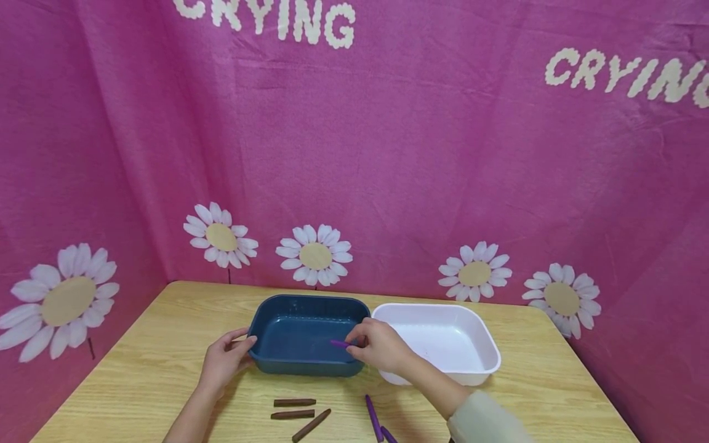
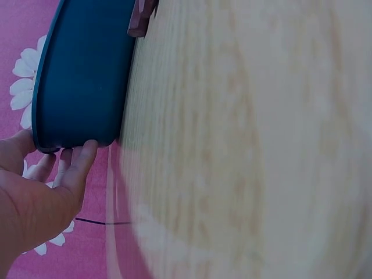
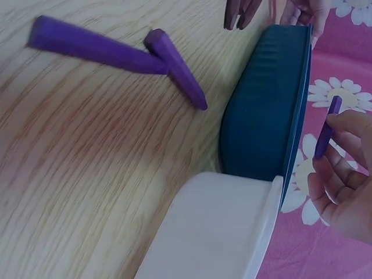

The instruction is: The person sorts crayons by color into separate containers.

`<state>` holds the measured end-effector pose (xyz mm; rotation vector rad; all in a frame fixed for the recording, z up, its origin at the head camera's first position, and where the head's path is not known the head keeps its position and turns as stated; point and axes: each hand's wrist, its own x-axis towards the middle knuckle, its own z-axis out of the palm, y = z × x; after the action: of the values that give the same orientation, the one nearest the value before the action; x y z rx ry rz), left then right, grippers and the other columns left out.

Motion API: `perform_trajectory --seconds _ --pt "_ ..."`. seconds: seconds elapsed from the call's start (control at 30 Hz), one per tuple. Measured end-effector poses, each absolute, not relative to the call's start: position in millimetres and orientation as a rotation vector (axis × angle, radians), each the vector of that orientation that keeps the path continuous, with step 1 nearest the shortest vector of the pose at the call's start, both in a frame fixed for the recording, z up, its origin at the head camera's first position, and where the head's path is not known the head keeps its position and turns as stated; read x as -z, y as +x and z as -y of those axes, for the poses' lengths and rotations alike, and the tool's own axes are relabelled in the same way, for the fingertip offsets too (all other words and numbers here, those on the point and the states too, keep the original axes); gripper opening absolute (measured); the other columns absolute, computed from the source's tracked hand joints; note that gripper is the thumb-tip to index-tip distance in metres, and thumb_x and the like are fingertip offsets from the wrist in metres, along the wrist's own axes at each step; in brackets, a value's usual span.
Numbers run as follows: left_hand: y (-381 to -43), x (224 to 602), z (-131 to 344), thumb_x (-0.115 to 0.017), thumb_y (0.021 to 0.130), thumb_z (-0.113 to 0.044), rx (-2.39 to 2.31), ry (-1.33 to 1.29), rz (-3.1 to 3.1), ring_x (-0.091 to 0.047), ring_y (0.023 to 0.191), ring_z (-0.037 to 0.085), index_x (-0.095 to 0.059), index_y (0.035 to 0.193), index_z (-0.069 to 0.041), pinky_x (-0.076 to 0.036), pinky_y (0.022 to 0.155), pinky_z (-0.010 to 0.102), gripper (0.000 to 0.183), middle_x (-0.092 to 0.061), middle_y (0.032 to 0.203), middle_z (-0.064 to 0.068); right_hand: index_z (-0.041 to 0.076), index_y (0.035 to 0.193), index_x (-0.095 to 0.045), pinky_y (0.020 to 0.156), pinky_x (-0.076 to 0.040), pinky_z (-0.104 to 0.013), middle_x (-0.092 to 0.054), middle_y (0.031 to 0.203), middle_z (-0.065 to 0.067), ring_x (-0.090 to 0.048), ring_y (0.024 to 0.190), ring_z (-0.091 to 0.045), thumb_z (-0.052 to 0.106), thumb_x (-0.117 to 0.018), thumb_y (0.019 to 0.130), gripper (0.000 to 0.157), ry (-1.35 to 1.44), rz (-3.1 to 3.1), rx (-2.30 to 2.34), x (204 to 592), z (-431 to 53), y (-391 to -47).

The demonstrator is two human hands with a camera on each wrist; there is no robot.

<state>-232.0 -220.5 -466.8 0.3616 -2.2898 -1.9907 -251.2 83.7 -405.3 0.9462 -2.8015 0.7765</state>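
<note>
A pink cloth (image 1: 388, 154) printed with daisies and white lettering hangs behind a wood-grained table (image 1: 543, 387), and on the table a dark blue bin (image 1: 307, 368) sits to the left of a white bin (image 1: 471, 378), the two side by side. The person's right arm, in a pale sleeve (image 1: 487, 421), slants in from the lower right, passing over the white bin's near left corner, so the right hand (image 1: 382, 347) hangs above the right end of the dark blue bin. The left arm comes up from the lower edge, and the left hand (image 1: 224, 357) grips the left end of the dark blue bin, thumb at the rim and fingertips against the outer wall. The right hand pinches a purple crayon (image 1: 339, 343) between thumb and fingers; the crayon pokes out leftward past the fingertips, over the inside of the dark blue bin, held clear of its floor. On the table below the bins, well apart from both grips, lie three brown crayons (image 1: 295, 402), two nearly parallel and the third slanting beside them. To their right are two loose purple crayons (image 1: 373, 418), set at an angle with ends close together; whether those ends touch, I cannot tell.
</note>
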Motion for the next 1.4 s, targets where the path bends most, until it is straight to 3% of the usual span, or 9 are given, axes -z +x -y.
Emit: perform_trajectory --seconds 0.57,1.0,1.4 --pt "-232.7 465.1 221.9 -0.058 0.093 -0.023 1.981 0.379 2.307 -0.066 0.078 0.010 -0.047 0.132 0.002 -0.058 0.075 0.033 0.048 -0.064 0.102 0.015 0.012 0.087 -0.074 0.056 -0.036 -0.017 -0.051 0.066 0.007 -0.040 0.063 -0.002 0.019 -0.070 0.082 0.009 0.978 2.830 -0.762 416.8 -55.7 -267.7" --pt "-233.9 465.3 221.2 -0.058 0.092 -0.018 2.033 0.357 2.249 -0.065 0.072 0.007 -0.048 0.131 0.004 -0.058 0.071 0.029 0.046 -0.065 0.086 0.000 0.010 0.089 -0.074 0.060 -0.041 -0.018 -0.058 0.065 0.007 -0.045 0.064 -0.002 0.018 -0.070 0.082 0.011 0.974 2.911 -0.773 423.2 -46.5 -275.7" --pt "-231.8 464.3 219.3 -0.058 0.092 -0.018 2.024 0.360 2.253 -0.065 0.073 0.007 -0.048 0.131 0.004 -0.058 0.071 0.029 0.045 -0.066 0.091 0.005 0.012 0.089 -0.073 0.062 -0.042 -0.018 -0.061 0.062 0.006 -0.045 0.060 0.000 0.018 -0.068 0.083 0.010 0.973 2.968 -0.749 428.0 -38.8 -279.8"
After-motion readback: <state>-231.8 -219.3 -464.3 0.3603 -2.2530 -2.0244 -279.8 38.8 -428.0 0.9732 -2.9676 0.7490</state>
